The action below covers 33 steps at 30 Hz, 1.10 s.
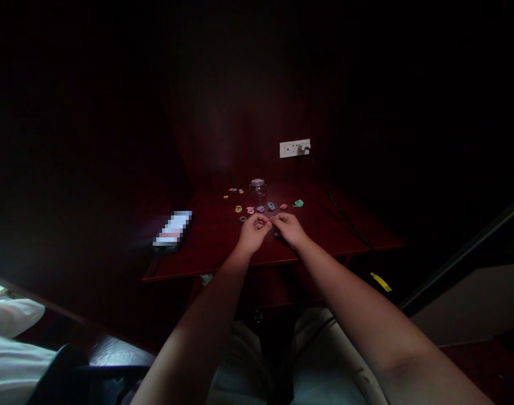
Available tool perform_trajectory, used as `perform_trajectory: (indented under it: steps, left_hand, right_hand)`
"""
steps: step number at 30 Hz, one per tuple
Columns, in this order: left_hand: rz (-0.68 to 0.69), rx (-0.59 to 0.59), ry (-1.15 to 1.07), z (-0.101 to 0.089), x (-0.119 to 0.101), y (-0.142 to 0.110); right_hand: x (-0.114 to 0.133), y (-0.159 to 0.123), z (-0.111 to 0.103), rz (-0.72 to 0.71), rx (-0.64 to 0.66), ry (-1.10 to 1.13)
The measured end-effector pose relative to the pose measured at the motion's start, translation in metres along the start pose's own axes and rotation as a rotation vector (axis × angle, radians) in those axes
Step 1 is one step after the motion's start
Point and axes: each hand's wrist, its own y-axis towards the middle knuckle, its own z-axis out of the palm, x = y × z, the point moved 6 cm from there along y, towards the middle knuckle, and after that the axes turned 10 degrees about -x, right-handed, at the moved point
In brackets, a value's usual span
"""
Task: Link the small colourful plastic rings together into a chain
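Observation:
My left hand (255,232) and my right hand (287,228) meet over the dark red table, fingertips pinched close together. Whatever lies between the fingers is too small to make out. Just beyond them runs a row of small band-like loops grouped by colour: yellow (238,208), pink (250,210), purple (260,208), blue (271,206), orange (284,207) and green (299,203). One dark loop (243,219) lies beside my left hand. Behind the row stands a clear lidded jar (258,188), and a few loose loops (241,191) are scattered to its left.
A phone (172,229) with a lit screen rests at the table's left side. On the back wall is a white socket (294,148) with a plug in it. Its dark cable (339,207) trails down across the right of the table (214,253).

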Motion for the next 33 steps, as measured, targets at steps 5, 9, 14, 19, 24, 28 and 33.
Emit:
perform_trajectory:
  steps: [5, 9, 14, 19, 24, 28, 33]
  left_hand:
    - [-0.018, -0.029, 0.010, -0.0018, 0.0028, 0.0008]
    - [-0.022, -0.039, 0.018, -0.0036, 0.0044, 0.0011]
    - [-0.016, -0.039, 0.020, -0.0049, 0.0032, 0.0007]
    - [-0.025, -0.047, 0.024, -0.0048, 0.0022, -0.0003]
    - [-0.045, -0.058, 0.021, -0.0047, 0.0019, -0.0004]
    - [-0.044, -0.058, 0.015, -0.0047, 0.0004, -0.0003]
    - [-0.033, -0.057, 0.010, -0.0046, 0.0009, -0.0001]
  right_hand:
    - [0.0018, -0.0013, 0.0012, 0.014, 0.016, 0.020]
    - [0.0007, -0.0009, 0.0024, 0.014, 0.018, 0.030]
    - [0.0001, -0.0010, 0.0033, 0.005, 0.022, 0.030]
    - [0.0022, -0.0024, 0.0036, 0.009, 0.017, 0.043]
    - [0.0009, -0.0014, 0.0045, 0.017, 0.019, 0.061]
    - [0.0010, -0.0006, 0.0039, 0.011, 0.011, 0.067]
    - [0.0012, -0.0006, 0.0040, 0.011, 0.014, 0.075]
